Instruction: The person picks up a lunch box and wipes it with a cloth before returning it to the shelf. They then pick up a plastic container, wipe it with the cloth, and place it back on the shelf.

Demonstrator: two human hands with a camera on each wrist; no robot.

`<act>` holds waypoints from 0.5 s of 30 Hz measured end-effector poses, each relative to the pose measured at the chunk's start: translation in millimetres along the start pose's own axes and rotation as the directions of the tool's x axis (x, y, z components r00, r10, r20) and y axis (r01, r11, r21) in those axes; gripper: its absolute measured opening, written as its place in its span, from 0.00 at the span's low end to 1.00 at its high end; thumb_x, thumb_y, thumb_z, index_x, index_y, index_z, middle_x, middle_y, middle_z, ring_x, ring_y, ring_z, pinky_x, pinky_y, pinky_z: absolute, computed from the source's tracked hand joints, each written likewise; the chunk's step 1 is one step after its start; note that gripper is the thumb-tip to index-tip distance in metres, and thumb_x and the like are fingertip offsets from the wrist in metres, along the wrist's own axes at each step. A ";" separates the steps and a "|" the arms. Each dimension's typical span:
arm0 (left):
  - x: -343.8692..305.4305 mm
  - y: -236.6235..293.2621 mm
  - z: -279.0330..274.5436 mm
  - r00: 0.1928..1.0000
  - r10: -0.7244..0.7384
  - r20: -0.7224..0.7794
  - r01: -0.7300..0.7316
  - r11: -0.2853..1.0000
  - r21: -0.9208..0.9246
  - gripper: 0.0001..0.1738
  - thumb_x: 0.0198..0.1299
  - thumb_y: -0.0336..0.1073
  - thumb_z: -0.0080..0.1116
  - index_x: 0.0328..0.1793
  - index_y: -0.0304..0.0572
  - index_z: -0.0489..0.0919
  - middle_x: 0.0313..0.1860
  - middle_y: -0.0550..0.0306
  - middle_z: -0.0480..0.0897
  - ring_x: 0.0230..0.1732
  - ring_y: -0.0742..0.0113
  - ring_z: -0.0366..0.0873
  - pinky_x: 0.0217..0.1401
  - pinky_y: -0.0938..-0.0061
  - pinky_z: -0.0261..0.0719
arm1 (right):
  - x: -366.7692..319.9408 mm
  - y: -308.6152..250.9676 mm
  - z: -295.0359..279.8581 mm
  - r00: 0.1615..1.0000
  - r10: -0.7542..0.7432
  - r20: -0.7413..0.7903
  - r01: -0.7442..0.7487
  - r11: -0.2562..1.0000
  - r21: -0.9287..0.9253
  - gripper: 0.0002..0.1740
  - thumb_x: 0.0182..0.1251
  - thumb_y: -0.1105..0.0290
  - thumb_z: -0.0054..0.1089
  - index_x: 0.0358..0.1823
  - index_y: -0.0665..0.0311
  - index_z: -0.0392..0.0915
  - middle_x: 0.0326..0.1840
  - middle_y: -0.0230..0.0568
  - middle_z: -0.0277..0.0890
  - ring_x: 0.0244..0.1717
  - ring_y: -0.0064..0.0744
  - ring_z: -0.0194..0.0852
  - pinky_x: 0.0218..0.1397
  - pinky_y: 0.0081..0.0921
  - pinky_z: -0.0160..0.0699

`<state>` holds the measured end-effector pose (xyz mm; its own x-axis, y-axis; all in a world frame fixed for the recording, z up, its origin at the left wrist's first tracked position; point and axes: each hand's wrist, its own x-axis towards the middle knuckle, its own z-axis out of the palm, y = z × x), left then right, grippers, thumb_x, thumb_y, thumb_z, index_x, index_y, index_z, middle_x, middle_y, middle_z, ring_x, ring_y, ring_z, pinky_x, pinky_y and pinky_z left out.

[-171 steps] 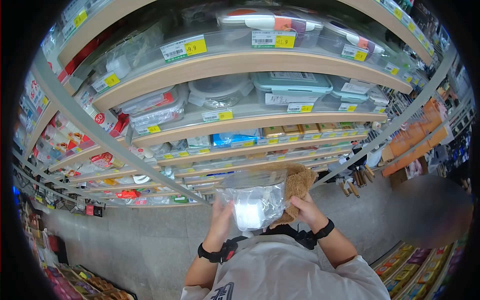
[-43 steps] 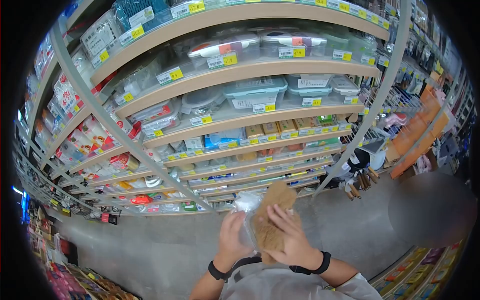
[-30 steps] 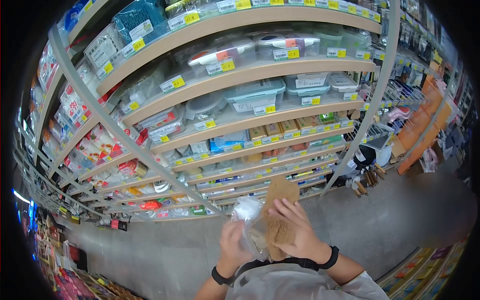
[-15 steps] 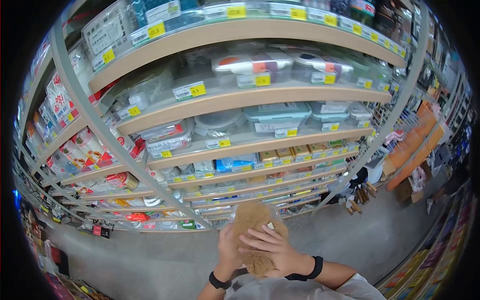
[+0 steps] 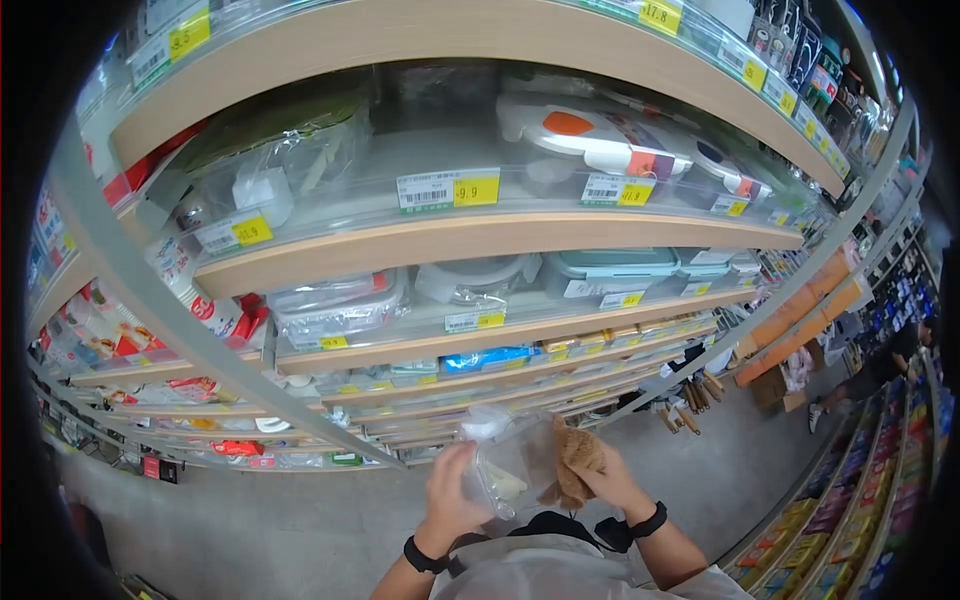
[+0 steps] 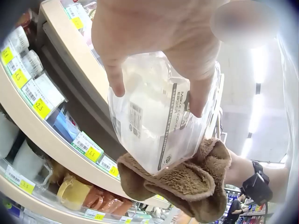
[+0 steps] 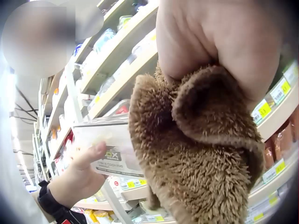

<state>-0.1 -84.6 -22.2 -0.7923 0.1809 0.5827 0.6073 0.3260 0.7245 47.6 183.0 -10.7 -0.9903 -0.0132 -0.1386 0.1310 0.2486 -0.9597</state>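
Observation:
My left hand [image 5: 452, 492] grips a clear plastic box [image 5: 520, 465] by its side. Seen from the left wrist, thumb and fingers of the left hand [image 6: 159, 42] span the wrapped box [image 6: 149, 116], which bears printed text and a barcode. A brown fluffy cloth [image 5: 577, 462] is bunched in my right hand [image 5: 615, 480], against the box's right side. The right wrist view has the cloth [image 7: 201, 154] hanging folded from the right hand [image 7: 219, 42], whose fingertips are hidden in it.
Curved shelves [image 5: 500, 238] with price tags and lidded containers [image 5: 610, 268] rise in front. A grey upright post [image 5: 190, 320] stands at the left. Brush-like goods with wooden handles [image 5: 690, 400] hang at the right. A person [image 6: 237, 207] stands farther off in the aisle.
The cloth has moved from over the box to its right side, bunched in my right hand, which lay spread on it before. The box shows again, and the shelves appear nearer.

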 end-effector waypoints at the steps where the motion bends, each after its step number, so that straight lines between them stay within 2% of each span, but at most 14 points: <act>1: 4.2 -1.2 1.6 1.000 0.004 0.001 -0.004 1.000 -0.007 0.47 0.27 0.38 0.80 0.61 0.37 0.72 0.56 0.43 0.74 0.56 0.45 0.74 0.58 0.59 0.74 | 3.6 17.3 -6.5 0.993 -0.051 -0.108 0.055 0.998 0.033 0.26 0.62 0.73 0.61 0.62 0.69 0.69 0.59 0.44 0.74 0.60 0.32 0.72 0.61 0.29 0.70; 2: 6.5 -0.3 2.4 1.000 -0.018 0.008 0.018 1.000 -0.020 0.47 0.28 0.39 0.80 0.61 0.37 0.71 0.56 0.43 0.74 0.56 0.45 0.74 0.59 0.59 0.74 | 5.6 19.6 -8.3 0.972 -0.095 -0.215 0.111 0.992 0.062 0.25 0.62 0.72 0.61 0.61 0.69 0.69 0.57 0.42 0.75 0.58 0.31 0.73 0.60 0.29 0.71; 3: 7.3 0.5 3.4 0.999 -0.044 0.017 0.045 0.999 -0.030 0.47 0.28 0.40 0.80 0.61 0.37 0.71 0.55 0.43 0.74 0.57 0.45 0.74 0.59 0.59 0.74 | 8.9 19.8 -10.4 0.971 -0.089 -0.221 0.105 0.992 0.064 0.25 0.62 0.72 0.61 0.61 0.69 0.69 0.57 0.42 0.75 0.58 0.31 0.73 0.60 0.29 0.71; 4: 7.9 -0.3 4.2 0.999 -0.047 0.023 0.048 0.998 -0.032 0.47 0.28 0.40 0.80 0.61 0.37 0.71 0.55 0.43 0.74 0.57 0.45 0.74 0.59 0.59 0.74 | 16.5 8.0 -11.5 0.925 0.037 -0.378 0.111 0.926 0.361 0.23 0.63 0.72 0.60 0.60 0.68 0.69 0.55 0.40 0.75 0.57 0.32 0.73 0.59 0.30 0.72; 5: 9.7 -1.8 4.0 0.998 -0.040 0.056 0.042 0.998 -0.039 0.49 0.29 0.41 0.80 0.62 0.36 0.69 0.56 0.42 0.73 0.58 0.46 0.72 0.61 0.60 0.71 | 21.6 1.8 -13.6 0.855 0.198 -0.479 0.167 0.770 0.616 0.22 0.64 0.71 0.58 0.59 0.68 0.69 0.54 0.38 0.75 0.55 0.32 0.74 0.59 0.32 0.74; 6: 15.7 -3.8 5.7 0.996 -0.023 0.080 0.027 0.999 -0.046 0.51 0.29 0.42 0.81 0.63 0.35 0.67 0.56 0.42 0.73 0.58 0.46 0.70 0.62 0.60 0.68 | 27.2 7.8 -23.4 0.856 0.189 -0.482 0.176 0.769 0.614 0.22 0.64 0.71 0.58 0.59 0.68 0.69 0.54 0.38 0.75 0.55 0.32 0.74 0.59 0.32 0.74; 8: 23.3 -3.5 8.6 0.997 0.003 0.072 0.003 0.997 -0.074 0.50 0.30 0.43 0.80 0.63 0.35 0.67 0.57 0.43 0.73 0.59 0.47 0.70 0.62 0.60 0.68 | 38.7 23.5 -49.9 0.878 0.253 -0.406 0.237 0.506 0.829 0.19 0.66 0.69 0.53 0.57 0.65 0.69 0.53 0.38 0.75 0.55 0.36 0.74 0.58 0.36 0.75; 9: 25.7 -2.0 11.0 0.998 0.015 0.069 -0.008 0.995 -0.103 0.50 0.31 0.43 0.80 0.63 0.35 0.67 0.57 0.43 0.72 0.59 0.48 0.70 0.63 0.60 0.67 | 42.2 26.7 -59.0 0.908 0.223 -0.355 0.246 0.402 0.882 0.20 0.66 0.67 0.47 0.59 0.63 0.68 0.55 0.39 0.74 0.57 0.40 0.73 0.61 0.40 0.73; 12: 29.3 -0.2 21.7 1.000 0.011 0.008 -0.010 0.995 -0.102 0.49 0.33 0.43 0.80 0.62 0.35 0.67 0.57 0.45 0.72 0.58 0.50 0.71 0.62 0.61 0.67 | 52.7 24.7 -74.9 0.938 0.178 -0.296 0.227 0.327 0.917 0.21 0.64 0.67 0.46 0.59 0.64 0.69 0.55 0.40 0.74 0.57 0.40 0.72 0.62 0.42 0.72; 14: 32.4 4.7 26.8 1.000 -0.022 -0.010 0.021 0.997 -0.075 0.48 0.33 0.43 0.80 0.62 0.36 0.67 0.56 0.45 0.72 0.57 0.52 0.71 0.61 0.62 0.67 | 55.8 23.6 -80.7 0.951 0.177 -0.252 0.186 0.323 0.928 0.22 0.64 0.66 0.46 0.59 0.64 0.69 0.56 0.40 0.74 0.57 0.41 0.72 0.63 0.41 0.71; 15: 33.8 8.0 28.4 0.999 -0.030 -0.023 0.029 0.999 -0.042 0.49 0.32 0.42 0.80 0.62 0.35 0.67 0.57 0.43 0.73 0.58 0.48 0.71 0.62 0.60 0.68 | 55.6 26.9 -84.7 0.952 0.157 -0.262 0.193 0.354 0.915 0.22 0.64 0.65 0.47 0.59 0.64 0.69 0.56 0.40 0.74 0.57 0.41 0.72 0.63 0.41 0.71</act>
<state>-23.8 -49.5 -7.2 -0.8084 0.1500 0.5692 0.5863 0.2917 0.7558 -7.9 271.0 -23.5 -0.9348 0.2800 -0.2184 -0.1018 -0.8005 -0.5906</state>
